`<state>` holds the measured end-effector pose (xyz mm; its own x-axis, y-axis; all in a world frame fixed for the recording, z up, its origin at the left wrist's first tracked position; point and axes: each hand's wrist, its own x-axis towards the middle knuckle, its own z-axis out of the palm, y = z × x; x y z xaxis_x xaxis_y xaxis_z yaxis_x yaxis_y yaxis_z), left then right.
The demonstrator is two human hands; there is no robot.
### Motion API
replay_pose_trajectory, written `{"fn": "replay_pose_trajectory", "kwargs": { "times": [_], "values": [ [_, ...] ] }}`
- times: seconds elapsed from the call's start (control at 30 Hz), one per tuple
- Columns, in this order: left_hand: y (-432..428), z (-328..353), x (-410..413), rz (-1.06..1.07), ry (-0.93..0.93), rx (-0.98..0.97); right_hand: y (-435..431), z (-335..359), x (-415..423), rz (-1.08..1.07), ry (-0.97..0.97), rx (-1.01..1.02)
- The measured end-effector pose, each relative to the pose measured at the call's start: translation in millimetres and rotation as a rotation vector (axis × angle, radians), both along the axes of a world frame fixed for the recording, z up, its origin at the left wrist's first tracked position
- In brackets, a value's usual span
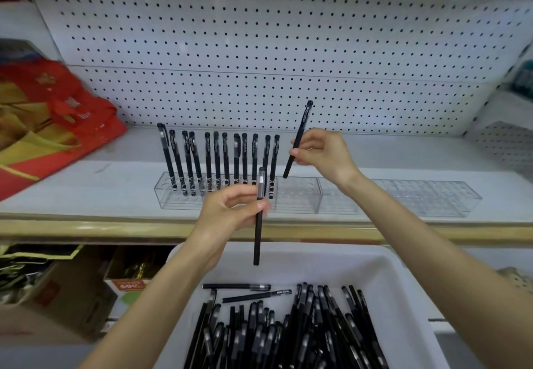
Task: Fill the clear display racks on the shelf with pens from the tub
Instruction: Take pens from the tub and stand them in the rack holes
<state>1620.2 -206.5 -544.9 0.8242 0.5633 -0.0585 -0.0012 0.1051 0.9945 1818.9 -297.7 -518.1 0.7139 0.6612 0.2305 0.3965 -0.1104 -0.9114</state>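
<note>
Left hand: the left hand (230, 210) is at the centre of the frame, fingers curled, thumb and fingertips pinching a pen.
Upright pen: the black upright pen (256, 241) hangs nearly vertical from that grip. Its lower end is above the far edge of the tub and its top is in front of the rack.
Right hand: the right hand (323, 152) is right of centre and higher, above the shelf, its fingers curled round a second pen near its middle.
Tilted pen: the black tilted pen (302, 122) leans with its top to the upper right. Its lower end is just above the racks, not touching them.
Racks: the clear racks (403, 198) lie in a row along the front of the shelf (86, 189).
Standing pens: about a dozen standing pens (217, 158) stand upright in the left rack.
Tub: the white tub (398, 276) sits at bottom centre, below the shelf edge.
Loose pens: the loose pens (288, 334) are heaped in the tub, with two lying crosswise at the far end.
Backdrop: a white pegboard (259, 37) fills the top of the frame.
Left side: a red bag (52, 114) lies on the shelf, with cardboard boxes (72, 296) below it.
</note>
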Motion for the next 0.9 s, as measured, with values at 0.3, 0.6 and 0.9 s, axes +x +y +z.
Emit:
{"fn": "replay_pose_trajectory", "kwargs": {
  "times": [0.3,0.6,0.9],
  "values": [
    [8.1,-9.1,-0.9,0.033,0.011,-0.068,14.6,-19.6,4.6,-0.016,-0.126,-0.129],
    [9.4,-14.1,-1.6,0.025,0.016,-0.075,15.5,-32.0,8.2,0.034,-0.223,-0.272],
    [10.5,-14.0,-1.7,0.023,0.013,-0.087,16.8,-33.8,8.4,0.082,-0.254,-0.345]
  ]
}}
